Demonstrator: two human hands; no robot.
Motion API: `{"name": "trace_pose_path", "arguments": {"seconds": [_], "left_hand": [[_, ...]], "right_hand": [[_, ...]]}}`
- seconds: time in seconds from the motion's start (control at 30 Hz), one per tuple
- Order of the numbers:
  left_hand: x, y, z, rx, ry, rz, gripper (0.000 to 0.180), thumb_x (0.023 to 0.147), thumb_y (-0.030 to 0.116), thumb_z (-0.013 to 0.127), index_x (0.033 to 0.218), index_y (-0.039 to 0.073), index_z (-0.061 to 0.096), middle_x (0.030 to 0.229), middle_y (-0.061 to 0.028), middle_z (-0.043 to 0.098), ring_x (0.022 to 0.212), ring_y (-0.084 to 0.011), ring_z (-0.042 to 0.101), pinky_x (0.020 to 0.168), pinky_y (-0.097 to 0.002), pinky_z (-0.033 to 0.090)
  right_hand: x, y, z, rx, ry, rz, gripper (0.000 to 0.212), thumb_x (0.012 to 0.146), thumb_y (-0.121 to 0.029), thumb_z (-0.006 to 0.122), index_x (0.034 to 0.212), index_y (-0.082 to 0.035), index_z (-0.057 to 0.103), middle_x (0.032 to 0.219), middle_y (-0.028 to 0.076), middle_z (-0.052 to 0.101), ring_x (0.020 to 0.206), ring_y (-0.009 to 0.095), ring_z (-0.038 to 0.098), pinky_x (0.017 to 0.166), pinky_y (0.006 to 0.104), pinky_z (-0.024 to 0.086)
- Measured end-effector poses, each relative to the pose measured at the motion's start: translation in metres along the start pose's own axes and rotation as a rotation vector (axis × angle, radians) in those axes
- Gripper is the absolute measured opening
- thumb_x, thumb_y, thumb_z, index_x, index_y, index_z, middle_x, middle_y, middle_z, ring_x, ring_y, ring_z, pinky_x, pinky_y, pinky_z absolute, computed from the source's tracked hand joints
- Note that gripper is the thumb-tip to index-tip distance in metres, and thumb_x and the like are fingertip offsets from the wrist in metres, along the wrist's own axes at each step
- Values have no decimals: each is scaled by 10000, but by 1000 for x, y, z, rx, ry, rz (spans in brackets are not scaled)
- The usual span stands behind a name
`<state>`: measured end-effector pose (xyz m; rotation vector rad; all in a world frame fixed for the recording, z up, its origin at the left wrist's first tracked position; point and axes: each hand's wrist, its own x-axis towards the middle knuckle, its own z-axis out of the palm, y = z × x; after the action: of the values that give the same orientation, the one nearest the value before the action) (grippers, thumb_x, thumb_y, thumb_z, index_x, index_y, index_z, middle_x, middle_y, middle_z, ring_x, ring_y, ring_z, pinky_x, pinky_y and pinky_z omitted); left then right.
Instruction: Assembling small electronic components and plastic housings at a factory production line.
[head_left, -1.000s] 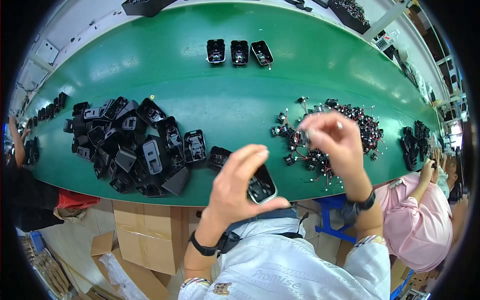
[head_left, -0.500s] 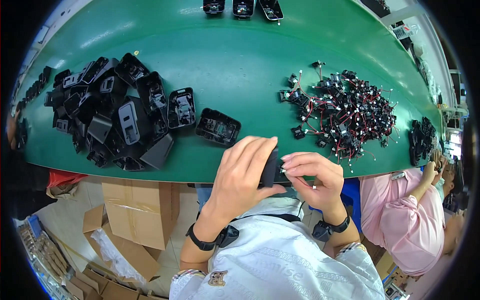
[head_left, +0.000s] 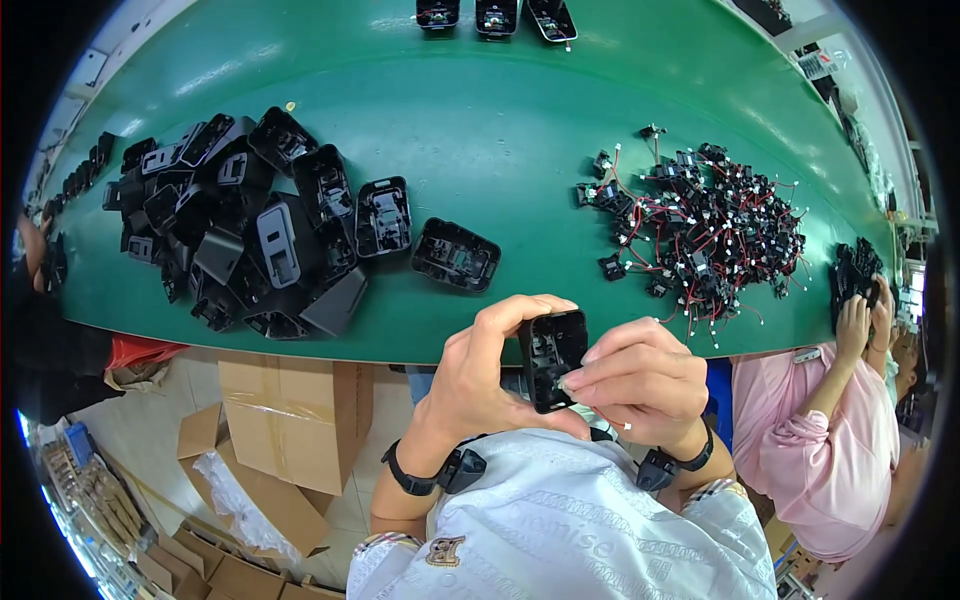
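- Left hand (head_left: 485, 372) curls around a black rectangular plastic housing (head_left: 543, 348), thumb by its near end.
- Right hand (head_left: 645, 380) pinches a mostly hidden, small red-wired part with a white plug (head_left: 627, 426), fingertips at the housing's near right edge.
- The housing lies left of them, long axis near-to-far.
- Green tabletop (head_left: 500, 140) beyond.

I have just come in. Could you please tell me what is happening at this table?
At the green table, a person's left hand holds a black housing, its open side toward the camera. The right hand pinches a small wired part at that opening, mostly hidden. A pile of housings lies to the left, a heap of wired parts to the right, and three housings farther back.
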<state>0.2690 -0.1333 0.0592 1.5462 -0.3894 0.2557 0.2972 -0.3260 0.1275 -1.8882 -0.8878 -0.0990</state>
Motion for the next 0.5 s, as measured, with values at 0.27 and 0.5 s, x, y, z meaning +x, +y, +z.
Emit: {"name": "trace_pose_path", "arguments": {"seconds": [0.27,0.5], "left_hand": [[7,7,-4,208,-33,20,1002,530,485,985,1265,-7,514,1174,-167,701,1014,-308,735,871,-379,609],[14,3,3,292,-33,169,917,577,403,987,1254,-16,532,1178,-192,696,1002,-341,730,850,-389,615]], "right_hand": [[16,-3,-11,-148,-165,5,246,609,-26,830,823,-133,772,898,-54,758,861,204,644,709,316,521],[14,0,-9,-241,-184,-32,246,610,-46,821,835,-126,763,912,-44,741,879,224,650,732,347,504]]}}
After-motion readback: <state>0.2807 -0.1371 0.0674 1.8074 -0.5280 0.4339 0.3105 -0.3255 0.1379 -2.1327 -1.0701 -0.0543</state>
